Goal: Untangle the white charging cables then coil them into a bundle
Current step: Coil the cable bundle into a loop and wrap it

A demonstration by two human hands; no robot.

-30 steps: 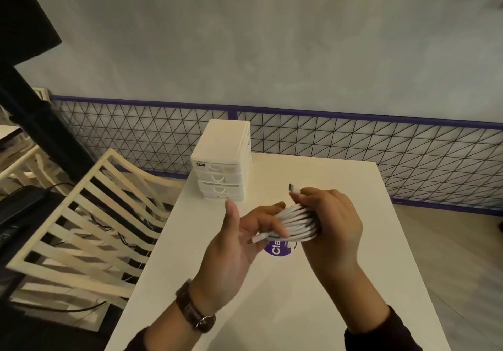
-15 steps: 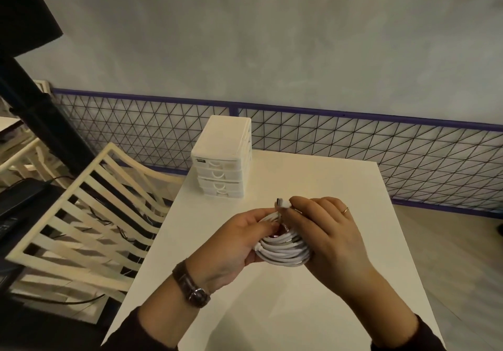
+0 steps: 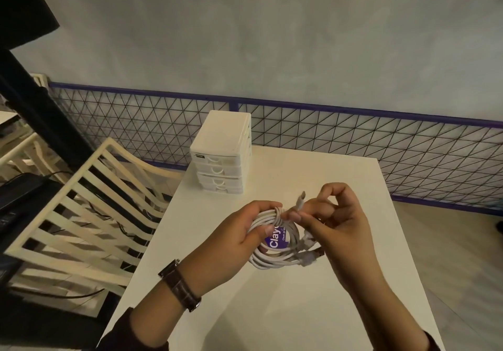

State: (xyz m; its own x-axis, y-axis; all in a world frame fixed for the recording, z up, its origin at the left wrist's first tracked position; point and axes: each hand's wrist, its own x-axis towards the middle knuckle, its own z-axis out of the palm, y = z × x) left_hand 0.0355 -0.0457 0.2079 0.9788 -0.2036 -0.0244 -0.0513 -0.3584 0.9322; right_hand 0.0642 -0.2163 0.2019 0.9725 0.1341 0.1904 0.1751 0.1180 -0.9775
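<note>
Cables (image 3: 275,258) already coiled above table (image 3: 299,309) — left hand (image 3: 239,237) grips bundle, right hand (image 3: 330,221) pinches loose plug end (image 3: 300,201); securing tail likely remains.

Drawer unit (image 3: 221,160), slatted chair (image 3: 81,214), table (image 3: 313,309).

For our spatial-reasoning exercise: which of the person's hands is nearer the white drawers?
Left. The left hand, gripping the coil, sits just in front of the drawers; the right hand, pinching the cable end, is farther off to their right.
</note>
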